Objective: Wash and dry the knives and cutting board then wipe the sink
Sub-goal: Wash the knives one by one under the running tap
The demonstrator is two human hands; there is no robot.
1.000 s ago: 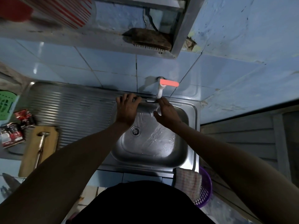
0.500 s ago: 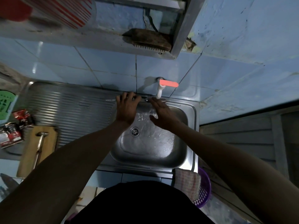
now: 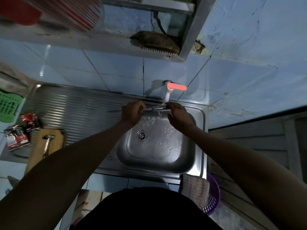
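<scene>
- we grip the knife (image 3: 157, 109) with left hand (image 3: 132, 112) and right hand (image 3: 178, 113), under the tap (image 3: 167, 95), far side of the sink (image 3: 198, 146).
- its long axis runs left-right between both hands.

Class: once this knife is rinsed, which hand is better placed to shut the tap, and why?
Probably the right hand. It sits just below the tap, whose red lever points rightward above it. The left hand grips the knife farther left and could keep holding it.
</scene>
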